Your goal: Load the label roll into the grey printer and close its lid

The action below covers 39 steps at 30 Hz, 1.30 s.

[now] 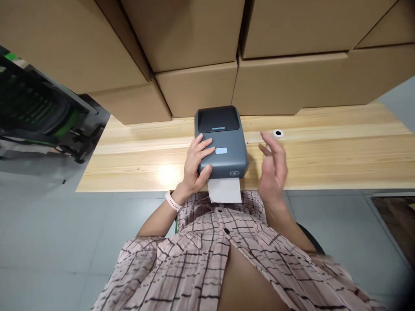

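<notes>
A dark blue-grey label printer with a black window at its back rests on the wooden table. White paper sticks out of its front, over the table's edge. My left hand, with a pink band on the wrist, lies on the printer's left side, fingers spread beside the light blue button. To the right of the printer, my right hand is raised, its fingers apart and partly curled, touching nothing that I can see. It is slightly blurred.
Stacked cardboard boxes stand along the back of the wooden table. A small white ring with a black centre lies behind my right hand. Black equipment with green parts stands at the far left.
</notes>
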Each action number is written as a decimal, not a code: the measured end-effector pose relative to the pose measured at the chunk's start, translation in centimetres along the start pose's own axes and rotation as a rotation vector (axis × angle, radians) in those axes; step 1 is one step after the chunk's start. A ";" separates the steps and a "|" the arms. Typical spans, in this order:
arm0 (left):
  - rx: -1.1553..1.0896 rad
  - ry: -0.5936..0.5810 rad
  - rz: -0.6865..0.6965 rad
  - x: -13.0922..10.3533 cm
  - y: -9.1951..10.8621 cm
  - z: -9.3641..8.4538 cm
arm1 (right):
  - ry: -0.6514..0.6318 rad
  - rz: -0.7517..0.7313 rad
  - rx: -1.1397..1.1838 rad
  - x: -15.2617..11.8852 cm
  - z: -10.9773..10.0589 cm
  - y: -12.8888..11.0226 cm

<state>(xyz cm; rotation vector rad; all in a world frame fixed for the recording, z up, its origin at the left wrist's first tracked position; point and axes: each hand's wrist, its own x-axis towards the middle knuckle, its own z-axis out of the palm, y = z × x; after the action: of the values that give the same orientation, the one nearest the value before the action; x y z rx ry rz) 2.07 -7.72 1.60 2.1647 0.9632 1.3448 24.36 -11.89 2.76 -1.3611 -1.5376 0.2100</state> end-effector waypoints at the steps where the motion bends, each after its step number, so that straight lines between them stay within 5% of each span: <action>1: -0.025 0.007 -0.042 -0.4 0.0 0.4 | -0.077 0.009 0.003 1.2 0.9 -0.2; 7: 0.081 0.078 -0.133 -1.7 0.0 1.9 | -0.328 0.034 0.183 4.3 2.8 0.0; 15: 0.089 0.255 0.184 -0.8 -1.3 2.5 | -0.224 0.090 0.463 3.1 3.3 1.1; 20: 0.147 0.255 0.139 -1.6 -0.7 2.3 | -0.160 -0.037 0.451 3.5 3.1 0.8; 24: 0.111 0.590 0.001 -6.1 1.3 1.8 | -0.259 -0.172 0.374 4.1 2.3 0.1; 26: -0.018 0.475 -0.204 -8.1 2.4 1.6 | -0.287 -0.190 0.348 4.2 2.1 0.1; 28: -0.254 0.157 -0.532 -9.0 3.5 1.5 | -0.281 -0.198 0.336 4.3 2.1 0.2; 30: -0.526 -0.157 -0.858 -8.6 4.3 1.7 | -0.282 -0.218 0.333 4.2 2.2 0.4; 32: -0.716 -0.287 -1.062 -7.4 5.0 2.1 | -0.292 -0.249 0.327 4.2 2.3 0.6; 39: -0.945 -0.367 -0.995 -5.0 5.8 2.7 | -0.296 -0.295 0.294 4.1 2.2 0.6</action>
<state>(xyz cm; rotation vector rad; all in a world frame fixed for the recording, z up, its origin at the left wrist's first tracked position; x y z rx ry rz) 5.02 -15.30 1.17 0.9168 0.8080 0.6295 23.76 -7.30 3.56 -0.8887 -1.8484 0.4493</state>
